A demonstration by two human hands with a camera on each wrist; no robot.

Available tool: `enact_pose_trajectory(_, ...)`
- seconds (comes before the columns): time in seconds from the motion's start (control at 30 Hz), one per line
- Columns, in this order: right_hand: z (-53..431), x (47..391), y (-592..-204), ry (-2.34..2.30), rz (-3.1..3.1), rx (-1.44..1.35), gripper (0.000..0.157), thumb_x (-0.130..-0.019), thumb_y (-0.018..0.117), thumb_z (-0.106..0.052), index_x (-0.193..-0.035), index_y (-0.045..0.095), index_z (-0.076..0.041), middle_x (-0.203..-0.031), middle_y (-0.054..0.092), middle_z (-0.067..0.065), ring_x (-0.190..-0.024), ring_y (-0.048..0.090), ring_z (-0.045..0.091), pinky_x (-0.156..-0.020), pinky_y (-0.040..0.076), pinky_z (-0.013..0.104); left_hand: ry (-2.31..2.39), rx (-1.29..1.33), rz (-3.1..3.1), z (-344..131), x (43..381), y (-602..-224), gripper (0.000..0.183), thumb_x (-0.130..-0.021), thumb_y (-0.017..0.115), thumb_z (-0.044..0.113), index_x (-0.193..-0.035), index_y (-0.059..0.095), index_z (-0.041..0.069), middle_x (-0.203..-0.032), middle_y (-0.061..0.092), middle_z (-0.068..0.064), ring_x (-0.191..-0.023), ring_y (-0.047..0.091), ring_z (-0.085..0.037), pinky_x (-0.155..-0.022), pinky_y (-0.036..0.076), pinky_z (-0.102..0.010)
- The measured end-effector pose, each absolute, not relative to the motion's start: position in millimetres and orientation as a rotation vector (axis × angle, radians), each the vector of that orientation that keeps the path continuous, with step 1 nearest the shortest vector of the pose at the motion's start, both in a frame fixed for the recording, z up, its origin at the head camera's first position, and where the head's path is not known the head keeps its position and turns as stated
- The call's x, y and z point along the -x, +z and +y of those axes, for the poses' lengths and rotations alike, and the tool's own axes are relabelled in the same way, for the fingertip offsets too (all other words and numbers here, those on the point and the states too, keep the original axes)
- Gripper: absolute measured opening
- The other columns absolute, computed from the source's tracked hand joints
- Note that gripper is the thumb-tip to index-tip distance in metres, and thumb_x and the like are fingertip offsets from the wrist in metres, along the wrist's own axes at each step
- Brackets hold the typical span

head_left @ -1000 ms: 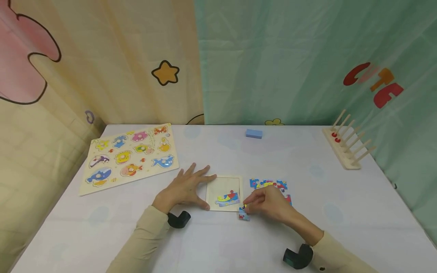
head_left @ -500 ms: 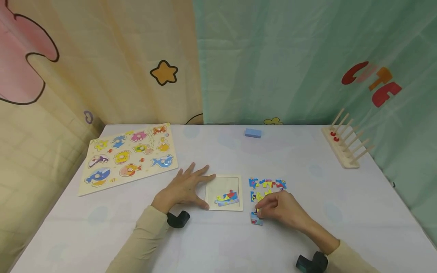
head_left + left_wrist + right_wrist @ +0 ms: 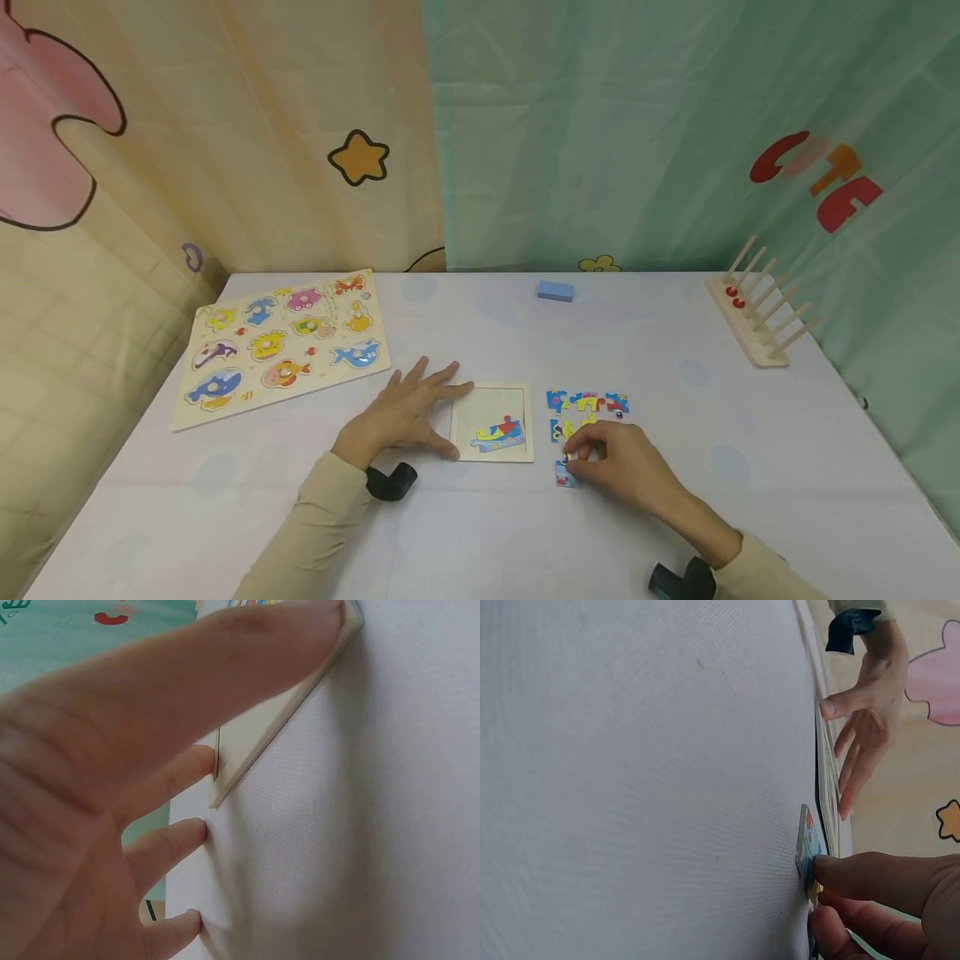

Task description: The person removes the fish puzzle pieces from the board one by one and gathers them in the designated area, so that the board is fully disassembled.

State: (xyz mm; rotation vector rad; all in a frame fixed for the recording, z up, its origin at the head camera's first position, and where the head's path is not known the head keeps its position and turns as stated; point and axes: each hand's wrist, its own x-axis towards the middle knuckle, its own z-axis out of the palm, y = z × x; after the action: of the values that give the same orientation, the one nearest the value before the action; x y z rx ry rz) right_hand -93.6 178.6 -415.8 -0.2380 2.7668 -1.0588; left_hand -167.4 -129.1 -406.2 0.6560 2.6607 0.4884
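Observation:
My left hand (image 3: 405, 414) lies with its fingers spread, thumb and index finger on the left edge of a square wooden puzzle tray (image 3: 487, 400). In the left wrist view the thumb (image 3: 225, 660) crosses the tray's corner. A few joined jigsaw pieces (image 3: 498, 435), blue, yellow and red, lie at the tray's lower right. To the right of the tray, my right hand (image 3: 626, 465) pinches a blue jigsaw piece (image 3: 808, 840) between thumb and fingers, low over the table. Loose jigsaw pieces (image 3: 587, 402) lie just beyond that hand, which hides some of them.
A large sea-animal peg puzzle board (image 3: 285, 346) lies at the left. Toward the back is a blue block (image 3: 555, 292). On the far right stands a wooden peg stand (image 3: 757, 329) with red beads on it. Curtains (image 3: 600, 133) hang behind the white table.
My right hand has moved away from the tray to the right with the jigsaw piece, then shifted very slightly. The left hand has kept its place on the tray.

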Motion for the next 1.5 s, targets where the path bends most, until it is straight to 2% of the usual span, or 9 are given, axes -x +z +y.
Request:
enact_pose_trajectory(0.43, 174, 95, -411, -1.016, 2.790, 0.220, 0.013, -0.077, 0.079, -0.011, -0.085, 0.073, -0.020, -0.070, 0.059, -0.013, -0.059, 0.049, 0.009, -0.053, 0.041, 0.023, 0.486, -0.640, 2.655, -130, 167, -406, 0.096, -0.062, 0.090, 0.049, -0.147, 0.048, 0.031, -0.162, 0.023, 0.001, -0.149, 0.005, -0.039, -0.115, 0.005, -0.066)
enact_pose_trajectory(0.6, 155, 107, -399, -1.005, 2.813, 0.383, 0.013, -0.082, 0.075, -0.007, -0.092, 0.076, -0.016, -0.077, 0.062, -0.013, -0.057, 0.048, 0.008, -0.052, 0.042, 0.023, 0.483, -0.635, 2.659, -131, 167, -404, 0.096, -0.063, 0.090, 0.048, -0.147, 0.047, 0.031, -0.162, 0.023, 0.001, -0.149, 0.005, -0.039, -0.115, 0.006, -0.066)
enact_pose_trajectory(0.67, 143, 115, -395, -0.973, 2.799, 0.498, 0.015, -0.083, 0.074, -0.006, -0.096, 0.076, -0.015, -0.083, 0.064, -0.012, -0.059, 0.049, 0.007, -0.054, 0.044, 0.023, 0.484, -0.634, 2.661, -131, 166, -405, 0.096, -0.063, 0.090, 0.049, -0.147, 0.047, 0.031, -0.162, 0.023, 0.000, -0.149, 0.006, -0.040, -0.114, 0.007, -0.066)
enact_pose_trajectory(0.9, 111, 134, -400, -0.811, 2.751, 0.721, 0.023, -0.084, 0.073, -0.005, -0.105, 0.077, -0.013, -0.099, 0.065, -0.005, -0.086, 0.060, 0.013, -0.072, 0.052, 0.029, 0.473, -0.647, 2.664, -131, 166, -407, 0.096, -0.063, 0.088, 0.052, -0.147, 0.047, 0.032, -0.162, 0.023, 0.001, -0.149, 0.006, -0.040, -0.114, 0.008, -0.067)
enact_pose_trajectory(1.1, 107, 133, -406, -0.719, 2.800, 0.842, 0.020, -0.089, 0.070, -0.005, -0.107, 0.077, -0.013, -0.103, 0.064, -0.005, -0.091, 0.063, 0.013, -0.080, 0.055, 0.031, 0.453, -0.650, 2.668, -130, 167, -404, 0.096, -0.063, 0.089, 0.052, -0.147, 0.047, 0.032, -0.162, 0.024, 0.001, -0.149, 0.006, -0.040, -0.114, 0.008, -0.067)
enact_pose_trajectory(1.37, 105, 128, -406, -0.688, 2.801, 0.813, 0.018, -0.087, 0.073, -0.007, -0.103, 0.077, -0.013, -0.098, 0.064, -0.005, -0.084, 0.061, 0.012, -0.068, 0.053, 0.025, 0.447, -0.661, 2.676, -129, 167, -405, 0.095, -0.062, 0.089, 0.052, -0.146, 0.049, 0.031, -0.161, 0.026, -0.002, -0.148, 0.009, -0.041, -0.113, 0.010, -0.068)
enact_pose_trajectory(1.5, 103, 128, -404, -0.697, 2.798, 0.774, 0.016, -0.087, 0.073, -0.006, -0.101, 0.078, -0.012, -0.096, 0.063, -0.003, -0.081, 0.060, 0.012, -0.068, 0.052, 0.025, 0.447, -0.664, 2.679, -129, 168, -405, 0.095, -0.062, 0.089, 0.053, -0.146, 0.049, 0.031, -0.161, 0.026, -0.002, -0.148, 0.009, -0.041, -0.113, 0.010, -0.068)
